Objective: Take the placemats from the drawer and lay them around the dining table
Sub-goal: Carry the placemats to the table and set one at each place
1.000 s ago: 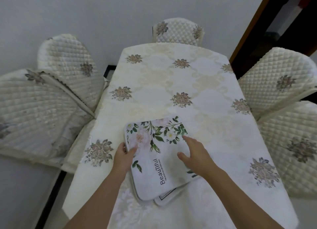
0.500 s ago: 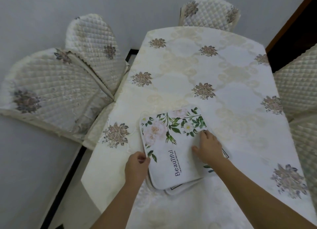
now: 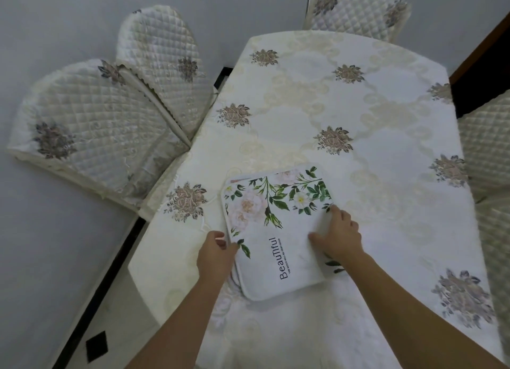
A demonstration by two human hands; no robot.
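Note:
A stack of white placemats printed with pink flowers, green leaves and the word "Beautiful" lies on the near part of the dining table, which wears a cream cloth with embroidered flowers. My left hand pinches the stack's left edge, thumb on top. My right hand rests on the top mat's right side, fingers spread and bent at its edge. Edges of lower mats peek out at the stack's left and top.
Quilted cream chairs ring the table: two on the left, one at the far end, one at the right edge. A dark doorway opens at the back right. White floor tiles with black trim run along the left.
My view has swung left and down. My left hand has shifted up the stack's left edge; the right hand stays on the top mat. The lower mats no longer stick out at the bottom.

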